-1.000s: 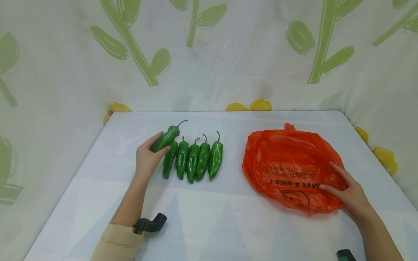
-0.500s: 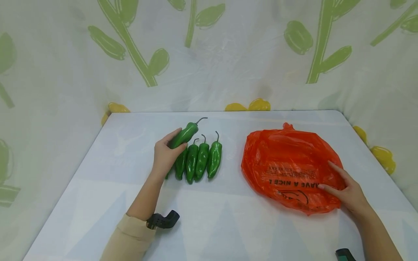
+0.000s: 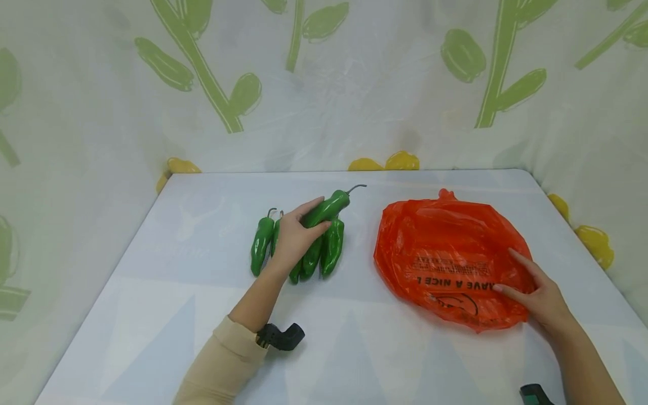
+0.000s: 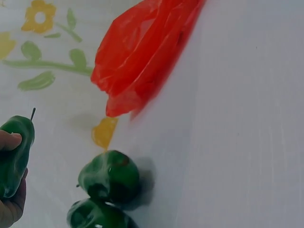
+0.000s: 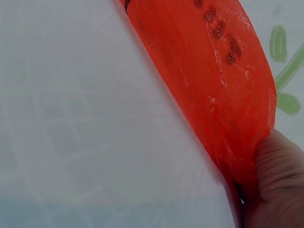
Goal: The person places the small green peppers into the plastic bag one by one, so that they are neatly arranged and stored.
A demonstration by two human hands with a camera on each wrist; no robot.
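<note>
A glossy green chili pepper [image 3: 334, 203] with a thin curved stem is gripped between the thumb and fingers of my left hand [image 3: 298, 233]. In the left wrist view the same pepper shows at the left edge, stem up. This hand passes above a row of several similar peppers [image 3: 332, 247] on the table and covers part of them. Over to the right lies a red plastic bag [image 3: 445, 242] with black lettering. My right hand [image 3: 544, 301] holds the bag by its right side, thumb and a finger lying over the plastic.
The white table [image 3: 354, 354] ends at a straight far edge, with a wall covering [image 3: 364, 101] of green plant prints behind it. A strip of table separates the rightmost pepper from the bag. Black devices sit at both wrists.
My left hand has carried its pepper to the right across the row, toward the bag, uncovering the leftmost peppers. The right hand and the bag stay put.
</note>
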